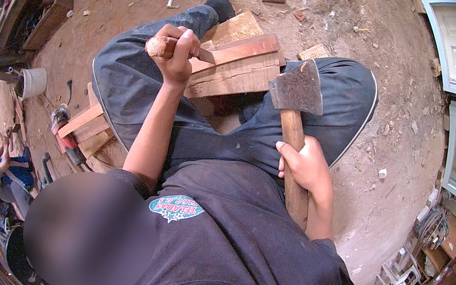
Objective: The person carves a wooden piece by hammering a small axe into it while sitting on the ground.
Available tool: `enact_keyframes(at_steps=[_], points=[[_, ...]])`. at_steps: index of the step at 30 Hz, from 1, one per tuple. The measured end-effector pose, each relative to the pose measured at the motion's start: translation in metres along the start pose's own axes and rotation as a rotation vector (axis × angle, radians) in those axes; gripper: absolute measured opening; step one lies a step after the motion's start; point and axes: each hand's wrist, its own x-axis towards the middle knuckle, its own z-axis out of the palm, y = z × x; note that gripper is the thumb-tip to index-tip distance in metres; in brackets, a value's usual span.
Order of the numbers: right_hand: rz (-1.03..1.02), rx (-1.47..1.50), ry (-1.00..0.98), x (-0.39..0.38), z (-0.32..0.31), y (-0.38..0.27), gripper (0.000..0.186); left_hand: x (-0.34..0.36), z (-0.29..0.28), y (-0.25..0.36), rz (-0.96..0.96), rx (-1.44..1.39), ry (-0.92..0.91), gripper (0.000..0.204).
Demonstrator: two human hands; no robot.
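Beam of reddish-brown wood [251, 48] is slanting away rightward from my nearer left hand [178, 55] | left gripping wooden-handled chisel [206, 55] | right hand [308, 164] holding wooden-handled hatchet [292, 130]

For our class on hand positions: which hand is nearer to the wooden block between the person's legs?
Left. The left hand, gripping a chisel, is by the wooden block's left end; the right hand, holding the axe, is off to its right, closer to the torso.
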Motion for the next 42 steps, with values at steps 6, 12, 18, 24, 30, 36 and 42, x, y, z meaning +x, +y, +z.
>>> enact_keyframes(at_steps=[6,12,18,24,30,36,42], points=[[-0.001,0.003,0.001,-0.001,0.000,-0.001,0.022,-0.002,0.001,0.002,0.025,0.064,0.018,0.019],[-0.002,-0.002,0.016,-0.001,0.001,-0.002,0.023,-0.002,0.000,0.005,0.040,0.051,-0.005,0.020],[-0.005,-0.034,0.024,-0.001,0.001,-0.001,0.024,0.001,0.005,0.003,0.081,0.062,-0.020,0.019],[-0.018,-0.055,0.045,0.000,0.004,-0.006,0.035,0.006,0.016,0.002,-0.010,0.118,-0.018,0.021],[-0.016,0.050,-0.006,0.002,0.006,-0.013,0.029,0.004,0.015,0.004,0.095,0.382,-0.119,0.020],[0.061,0.412,-0.265,0.056,0.022,-0.038,0.022,0.001,0.007,0.004,-0.154,0.224,-0.163,0.017],[0.202,0.765,-0.418,0.117,0.044,-0.067,0.020,-0.003,0.004,0.019,-0.231,0.254,-0.322,0.014]])
